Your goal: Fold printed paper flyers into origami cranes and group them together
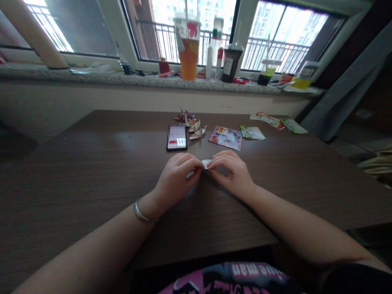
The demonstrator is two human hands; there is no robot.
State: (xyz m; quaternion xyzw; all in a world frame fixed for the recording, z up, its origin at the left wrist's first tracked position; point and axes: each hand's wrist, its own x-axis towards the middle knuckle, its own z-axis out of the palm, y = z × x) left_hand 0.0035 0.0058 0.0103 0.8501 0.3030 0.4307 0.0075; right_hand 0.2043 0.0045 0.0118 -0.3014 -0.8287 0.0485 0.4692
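Note:
Between my two hands is a small piece of white paper (206,163), mostly covered by the fingers. My left hand (179,173) pinches its left side with thumb and fingertips; a silver bangle (141,211) circles that wrist. On the other side, my right hand (231,171) pinches the right edge with thumb and forefinger. How the paper is folded cannot be made out. Just beyond the left hand lies a phone (177,138) with its screen lit. Several folded paper figures (196,128) with pointed tips sit behind and beside the phone.
A colourful printed booklet (226,137) and a stack of green-white paper slips (252,132) lie beyond my right hand. More printed strips (269,120) rest at the table's far right. Cups, including a tall orange drink (189,57), and bottles line the windowsill (137,81).

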